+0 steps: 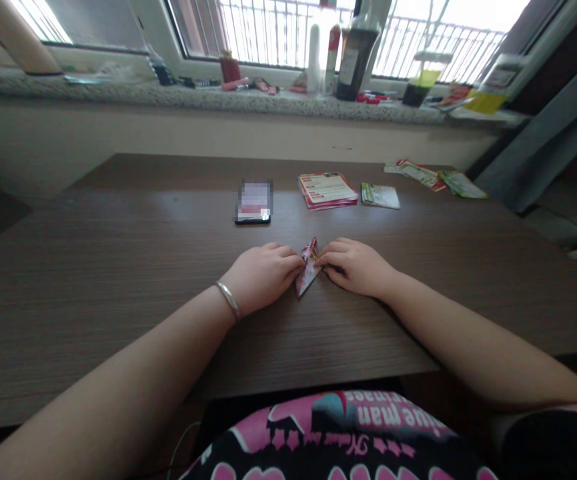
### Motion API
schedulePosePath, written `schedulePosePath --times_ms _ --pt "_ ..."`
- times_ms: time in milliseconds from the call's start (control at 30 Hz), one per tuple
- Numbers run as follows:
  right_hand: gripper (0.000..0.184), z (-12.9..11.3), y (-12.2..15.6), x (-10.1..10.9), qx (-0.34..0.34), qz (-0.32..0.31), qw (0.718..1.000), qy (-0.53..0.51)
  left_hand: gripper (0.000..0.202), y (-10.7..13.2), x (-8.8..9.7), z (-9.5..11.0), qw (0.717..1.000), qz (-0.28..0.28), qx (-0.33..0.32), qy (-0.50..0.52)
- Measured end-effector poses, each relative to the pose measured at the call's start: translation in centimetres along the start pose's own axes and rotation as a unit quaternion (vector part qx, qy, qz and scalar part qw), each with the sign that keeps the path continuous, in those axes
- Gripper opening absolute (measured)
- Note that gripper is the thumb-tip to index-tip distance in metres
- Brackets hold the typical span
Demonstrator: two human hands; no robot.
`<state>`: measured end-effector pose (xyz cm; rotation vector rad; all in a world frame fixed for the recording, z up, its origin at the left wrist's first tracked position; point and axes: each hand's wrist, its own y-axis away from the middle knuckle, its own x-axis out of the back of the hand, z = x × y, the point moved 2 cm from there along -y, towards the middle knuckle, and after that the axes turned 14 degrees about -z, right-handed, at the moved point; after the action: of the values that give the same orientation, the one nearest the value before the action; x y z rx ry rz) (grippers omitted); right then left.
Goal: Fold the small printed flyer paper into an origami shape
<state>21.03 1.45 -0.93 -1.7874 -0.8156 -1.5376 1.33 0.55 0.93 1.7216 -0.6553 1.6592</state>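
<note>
A small folded paper piece [308,267], printed in red and white and narrowing to a point, lies on the wooden table [118,280]. It looks cut or folded from a leaflet. My left hand [263,277], with a silver bangle [227,299] on its wrist, presses the paper's left side with its fingertips. My right hand [355,268] holds the right side the same way. The hands hide part of the paper.
A phone [253,201] with a pixelated screen, a stack of red-printed leaflets [327,190] and a smaller leaflet [380,196] lie on the table. Loose papers [415,175] sit at the back right. Bottles stand on a stone windowsill [208,99].
</note>
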Motion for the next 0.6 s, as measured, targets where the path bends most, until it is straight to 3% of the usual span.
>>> schedulePosePath --times_ms 233,400,600 --pt "0.02 -0.36 -0.04 -0.14 0.042 0.015 0.999 0.013 0.033 0.09 -0.28 -0.25 1.0 0.009 0.006 0.015" --pt "0.02 -0.56 -0.14 -0.35 0.027 0.005 1.0 -0.007 0.03 0.03 -0.32 -0.25 1.0 0.022 -0.006 0.01" --pt "0.026 -0.9 -0.19 -0.4 0.01 0.005 0.999 0.04 0.028 -0.09 0.04 -0.18 0.998 0.059 -0.014 0.003"
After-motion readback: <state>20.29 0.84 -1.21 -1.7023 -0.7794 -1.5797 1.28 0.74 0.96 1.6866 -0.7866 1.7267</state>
